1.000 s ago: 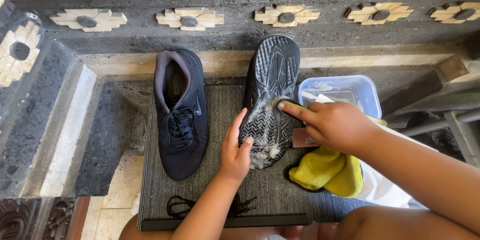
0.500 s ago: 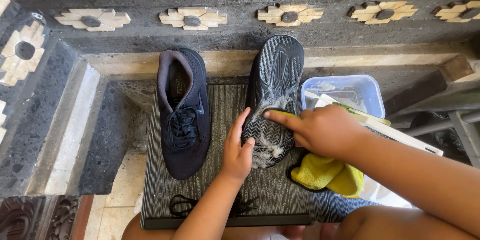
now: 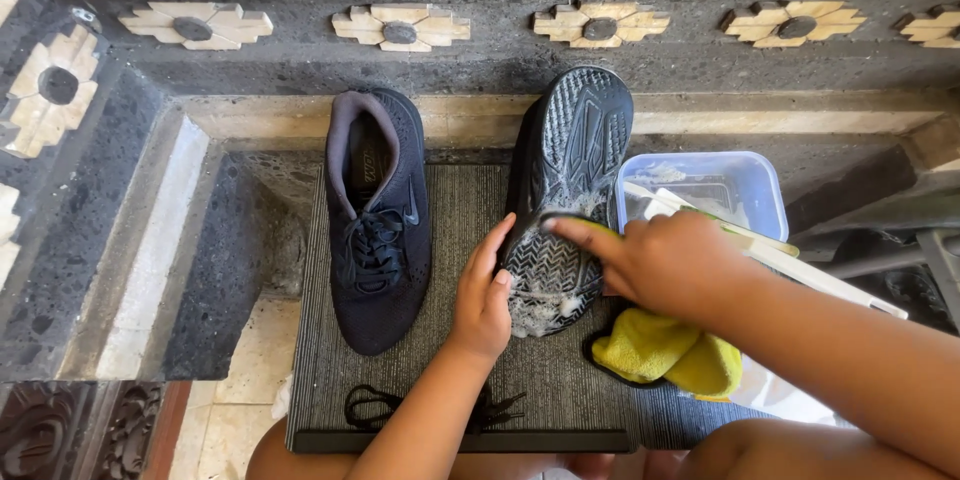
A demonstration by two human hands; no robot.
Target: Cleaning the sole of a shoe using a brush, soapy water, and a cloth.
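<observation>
Centre frame: left hand (image 3: 484,292), fingers flat and open, steadies the overturned shoe (image 3: 565,190), soapy at the heel. Right hand (image 3: 660,262) is closed round a brush handle (image 3: 790,260), index finger extended onto the sole. Second shoe (image 3: 378,220) upright, centre-left.

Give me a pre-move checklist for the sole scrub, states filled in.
1. Upturned shoe steadied: ok, left hand presses against its side.
2. Brush in grip: cannot tell, right hand hides it; only a pale handle shows.
3. Suds on the sole: ok, white foam at the heel end.
4. Tub within reach: ok, right beside the shoe; water level cannot tell.
5. Yellow cloth at hand: ok, on the mat under the right wrist.
6. Second shoe clear of the scrub: ok, upright, apart on the left.
</observation>
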